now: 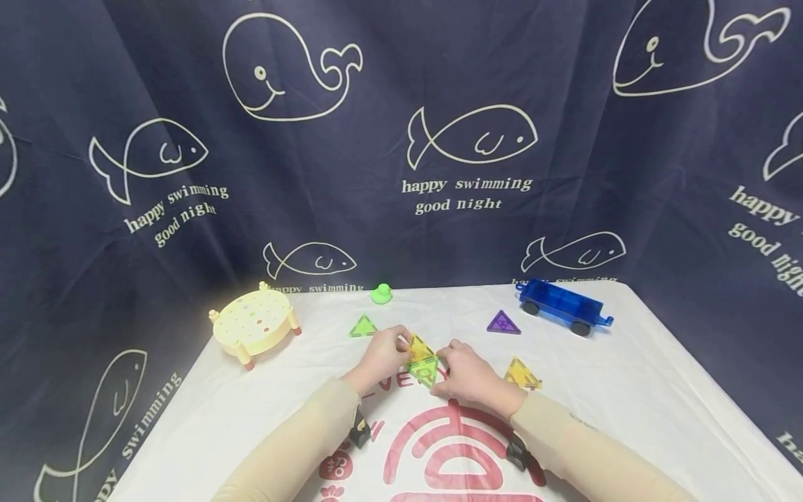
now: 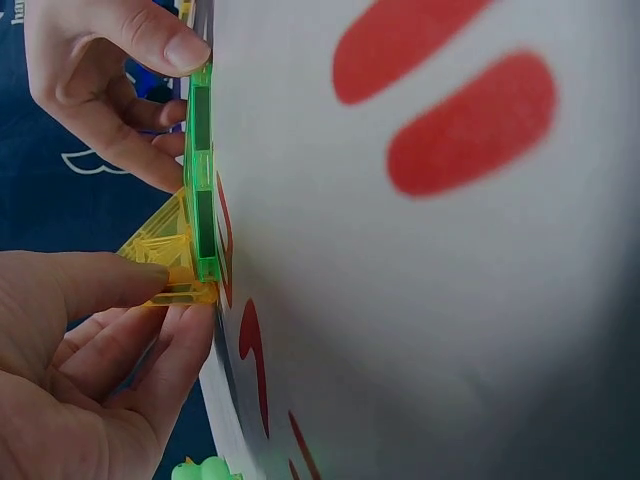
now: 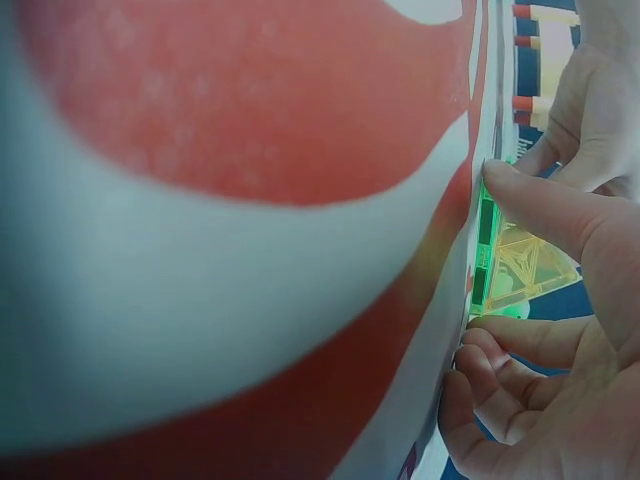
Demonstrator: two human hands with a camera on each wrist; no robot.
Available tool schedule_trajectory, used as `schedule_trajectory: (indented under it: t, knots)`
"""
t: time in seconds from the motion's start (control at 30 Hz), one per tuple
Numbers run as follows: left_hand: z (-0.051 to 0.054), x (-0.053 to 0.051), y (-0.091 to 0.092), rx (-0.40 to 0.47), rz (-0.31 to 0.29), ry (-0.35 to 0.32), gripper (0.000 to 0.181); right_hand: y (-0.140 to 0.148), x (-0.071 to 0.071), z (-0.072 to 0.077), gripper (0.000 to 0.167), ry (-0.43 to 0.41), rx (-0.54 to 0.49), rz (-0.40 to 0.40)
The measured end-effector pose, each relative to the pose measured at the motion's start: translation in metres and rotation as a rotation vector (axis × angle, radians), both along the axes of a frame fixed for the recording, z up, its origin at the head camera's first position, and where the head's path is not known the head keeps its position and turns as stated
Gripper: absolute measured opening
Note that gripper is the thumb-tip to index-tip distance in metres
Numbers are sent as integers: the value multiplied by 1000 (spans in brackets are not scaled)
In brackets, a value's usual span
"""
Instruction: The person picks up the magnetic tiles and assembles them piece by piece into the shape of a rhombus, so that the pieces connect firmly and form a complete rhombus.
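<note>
Thumb and fingers of the left hand (image 1: pixel 384 357) (image 2: pixel 90 360) pinch a translucent yellow triangle tile (image 1: pixel 421 346) (image 2: pixel 160 245), which stands tilted up from the table. Its lower edge meets a green triangle tile (image 1: pixel 423 371) (image 2: pixel 203 170) lying flat. In the right wrist view the right hand (image 1: pixel 472 376) (image 3: pixel 570 330) holds the green tile (image 3: pixel 484 245) between its thumb at one corner and its index finger at another. The yellow tile (image 3: pixel 530 265) rises behind the green one there.
On the white cloth (image 1: pixel 301 418) lie another green triangle (image 1: pixel 363 326), a purple triangle (image 1: pixel 503 323) and yellow tiles (image 1: pixel 523 374) beside the right wrist. Farther back are a green knobbed piece (image 1: pixel 380 294), a blue wheeled car (image 1: pixel 561 305) and a cream legged stand (image 1: pixel 254 322).
</note>
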State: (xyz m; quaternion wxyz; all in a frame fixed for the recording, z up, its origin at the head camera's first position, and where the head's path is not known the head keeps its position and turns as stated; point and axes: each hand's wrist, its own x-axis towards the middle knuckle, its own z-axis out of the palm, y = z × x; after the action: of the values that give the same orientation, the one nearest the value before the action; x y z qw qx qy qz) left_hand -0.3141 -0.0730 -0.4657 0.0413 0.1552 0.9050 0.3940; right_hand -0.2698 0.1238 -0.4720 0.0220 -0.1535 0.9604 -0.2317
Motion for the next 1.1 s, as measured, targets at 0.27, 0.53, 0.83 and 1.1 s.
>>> schedule_trajectory:
  t: [0.27,0.53,0.83,1.1]
  knots:
    - [-1,2,-2,-25,-27,11,21,-2,0,2,72,-16,15,-10]
    - [-4,1,-6,-26,-91,-24,20,-2,1,3,75,-11,13,11]
    - [-3,0,-6,-59,-143,-12,20,4,-7,5,83,-37,-31,87]
    - [-3,3,-4,-71,-147,-1,20,6,-13,2,83,-48,-42,115]
